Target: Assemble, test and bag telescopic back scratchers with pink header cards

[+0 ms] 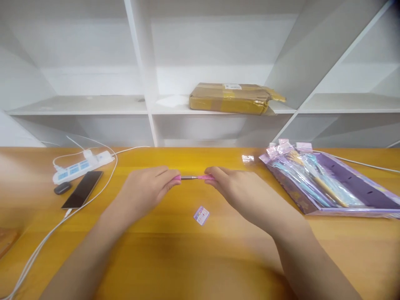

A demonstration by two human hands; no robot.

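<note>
A thin pink stick with a silver metal middle [188, 178] is stretched level between both hands above the wooden table [150, 250]. My left hand [150, 187] is closed on its left pink end. The right pink end is pinched by my right hand [237, 187]. Most of both pink ends is hidden by the fingers. Below the stick, a small purple printed card [201, 215] lies on the table, touched by neither hand.
On the right, a purple box [359, 179] holds several plastic-wrapped sticks [312, 179]. A power strip [83, 167], dark phone [83, 190], black case [62, 188] and white cables are at left. A taped carton [231, 99] rests on the shelf [171, 109] behind.
</note>
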